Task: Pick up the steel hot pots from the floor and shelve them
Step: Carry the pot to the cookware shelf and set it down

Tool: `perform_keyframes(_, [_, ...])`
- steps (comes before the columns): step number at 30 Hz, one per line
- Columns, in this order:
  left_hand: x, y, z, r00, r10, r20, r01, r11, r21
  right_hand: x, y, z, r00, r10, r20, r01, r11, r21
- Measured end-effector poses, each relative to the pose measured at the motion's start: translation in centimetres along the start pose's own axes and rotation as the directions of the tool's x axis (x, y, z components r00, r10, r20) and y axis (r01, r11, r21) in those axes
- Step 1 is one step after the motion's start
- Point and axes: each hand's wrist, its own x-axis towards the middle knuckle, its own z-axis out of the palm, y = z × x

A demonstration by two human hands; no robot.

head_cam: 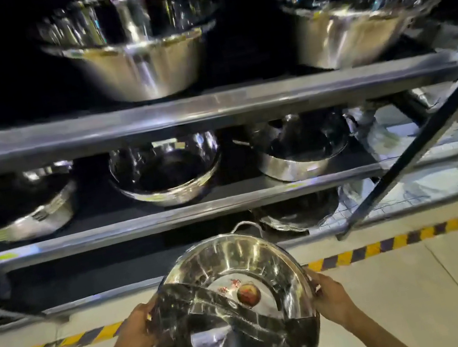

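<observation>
I hold a shiny steel hot pot (233, 310) with an S-shaped divider and a round red sticker inside, in front of the shelf unit. My left hand (135, 332) grips its left rim and my right hand (330, 296) grips its right rim. The pot is tilted so its inside faces me, and a wire handle shows at its far edge. It hangs above the floor, just before the dark lowest shelf (93, 276).
A metal rack holds steel bowls: two large ones on the top shelf (132, 46), several on the middle shelf (166, 172), one dark pan (299, 213) on the lowest shelf at right. Yellow-black hazard tape (410, 236) runs along the pale floor. A diagonal rack brace (418, 146) stands right.
</observation>
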Motion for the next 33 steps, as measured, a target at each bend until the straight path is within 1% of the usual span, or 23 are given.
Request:
perform_keyframes(3, [5.2,-4.0,2.8,0.998,0.059,0.008,-0.060,0.996,0.073,5.4,3.1,4.6,0.997,-0.073,0.003,0.073,0.997,0.001])
perform_keyframes(5, [8.4,-6.5,4.4,0.995,0.102,0.009,-0.103,0.992,0.072,9.1,5.0,7.2,0.990,-0.142,-0.020,0.142,0.990,-0.017])
perform_keyframes(6, [10.3,-8.2,5.1,0.986,0.165,-0.007,-0.164,0.985,0.056,11.0,5.9,8.5,0.986,-0.165,-0.035,0.164,0.986,-0.033])
perform_keyframes(8, [13.3,-9.7,5.9,0.972,0.231,-0.051,-0.227,0.971,0.072,14.0,6.9,9.8,0.976,-0.205,-0.074,0.202,0.978,-0.043])
perform_keyframes(10, [16.3,-11.7,7.3,0.965,0.207,-0.163,-0.186,0.973,0.137,16.8,8.0,11.5,0.950,-0.293,-0.112,0.291,0.956,-0.032])
perform_keyframes(11, [17.9,-12.6,7.8,0.965,0.184,-0.188,-0.155,0.975,0.159,18.4,8.5,12.1,0.934,-0.336,-0.121,0.333,0.942,-0.047])
perform_keyframes(13, [20.6,-14.2,8.7,0.964,0.190,-0.188,-0.164,0.976,0.144,21.9,9.6,13.0,0.913,-0.390,-0.121,0.390,0.920,-0.030])
perform_keyframes(16, [23.1,-15.6,9.8,0.946,0.267,-0.185,-0.260,0.964,0.061,25.5,11.1,13.8,0.906,-0.394,-0.152,0.399,0.917,0.006])
perform_keyframes(17, [23.5,-15.8,9.9,0.946,0.263,-0.192,-0.265,0.964,0.017,26.0,11.1,13.8,0.911,-0.387,-0.142,0.394,0.919,0.025])
perform_keyframes(19, [23.8,-15.8,9.8,0.955,0.202,-0.219,-0.220,0.973,-0.064,26.1,10.8,13.5,0.925,-0.366,-0.104,0.375,0.923,0.087])
perform_keyframes(23, [23.6,-15.3,9.1,0.972,0.143,-0.186,-0.166,0.980,-0.113,24.9,10.0,12.9,0.950,-0.306,-0.059,0.312,0.936,0.164])
perform_keyframes(27, [26.4,-14.6,7.9,0.964,0.137,-0.230,-0.160,0.984,-0.082,25.9,8.6,13.0,0.956,-0.283,-0.071,0.291,0.945,0.147])
perform_keyframes(30, [28.9,-13.8,6.7,0.945,0.176,-0.275,-0.217,0.968,-0.126,27.8,6.6,13.4,0.953,-0.289,-0.093,0.299,0.948,0.108])
perform_keyframes(33, [31.2,-13.1,5.6,0.928,0.169,-0.331,-0.230,0.961,-0.153,30.5,4.6,13.6,0.955,-0.268,-0.130,0.283,0.952,0.114])
